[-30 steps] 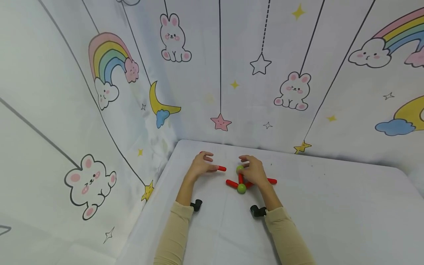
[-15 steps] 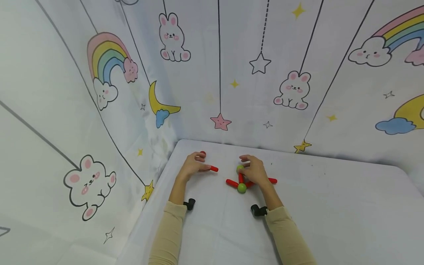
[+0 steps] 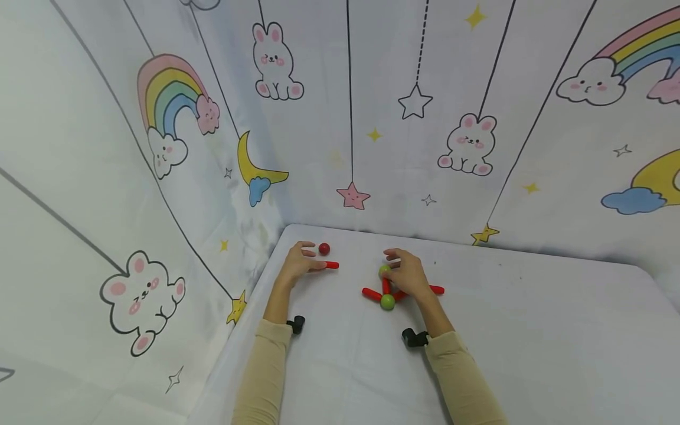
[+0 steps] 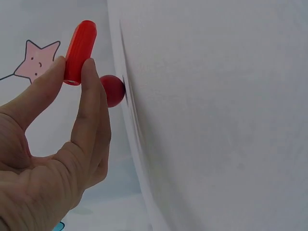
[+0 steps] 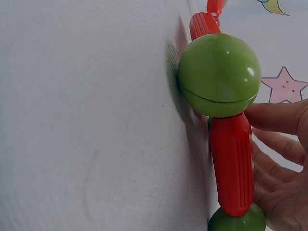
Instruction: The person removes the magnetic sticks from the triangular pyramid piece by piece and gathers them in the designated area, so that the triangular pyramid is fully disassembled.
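My left hand (image 3: 298,263) pinches a short red toy rod (image 4: 81,50) between thumb and fingertips, off the table. Just beyond those fingers lies a red ball (image 3: 324,249). My right hand (image 3: 409,275) has its thumb and fingers around the far green ball (image 3: 384,269) of a ball-and-rod piece. That piece has a near green ball (image 3: 387,302), with red rods running left, away and right from it. The right wrist view shows this near ball large, a red rod (image 5: 232,163) and another green ball (image 5: 237,222). The hand's exact contact is partly hidden there.
A white-covered table (image 3: 531,342) bears everything. Past its far edge hangs a pale curtain (image 3: 313,141) printed with rabbits, stars and rainbows. A red rod end (image 3: 437,290) sticks out right of the right hand. Black wrist cameras (image 3: 414,338) sit under both wrists.
My left hand has moved left with the red rod in its pinch, and the red ball now shows fully. My right hand and the green-and-red piece have stayed in place.
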Tool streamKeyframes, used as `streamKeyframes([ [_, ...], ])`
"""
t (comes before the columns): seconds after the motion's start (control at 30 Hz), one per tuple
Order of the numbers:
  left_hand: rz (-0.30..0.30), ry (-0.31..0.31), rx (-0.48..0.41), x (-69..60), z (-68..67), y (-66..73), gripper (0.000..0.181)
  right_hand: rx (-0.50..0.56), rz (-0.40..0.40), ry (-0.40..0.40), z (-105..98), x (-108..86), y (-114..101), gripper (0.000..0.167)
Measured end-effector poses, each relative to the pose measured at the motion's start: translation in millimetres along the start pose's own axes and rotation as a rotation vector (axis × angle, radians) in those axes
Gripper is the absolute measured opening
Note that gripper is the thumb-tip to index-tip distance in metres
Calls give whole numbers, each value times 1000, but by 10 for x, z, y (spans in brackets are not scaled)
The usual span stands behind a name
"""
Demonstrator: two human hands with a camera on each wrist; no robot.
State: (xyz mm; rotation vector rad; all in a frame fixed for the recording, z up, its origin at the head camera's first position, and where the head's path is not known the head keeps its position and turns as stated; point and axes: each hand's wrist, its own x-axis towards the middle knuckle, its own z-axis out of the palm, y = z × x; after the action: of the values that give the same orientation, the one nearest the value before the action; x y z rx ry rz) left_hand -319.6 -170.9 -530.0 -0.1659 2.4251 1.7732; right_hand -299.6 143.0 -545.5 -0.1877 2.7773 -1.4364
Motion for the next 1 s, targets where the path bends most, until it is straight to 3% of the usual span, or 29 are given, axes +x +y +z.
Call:
streamKeyframes([
  [0.33,-6,27,32,105,-50,-32,70,3,5,-9,3,5,0,58],
  [0.57,-20,33,112,195,-100,-22,68,16,6,-1,9,-7,-5,57],
  [1.0,-30,11,183,319,-135,-17,64,16,24,-4,5,-7,-12,57],
])
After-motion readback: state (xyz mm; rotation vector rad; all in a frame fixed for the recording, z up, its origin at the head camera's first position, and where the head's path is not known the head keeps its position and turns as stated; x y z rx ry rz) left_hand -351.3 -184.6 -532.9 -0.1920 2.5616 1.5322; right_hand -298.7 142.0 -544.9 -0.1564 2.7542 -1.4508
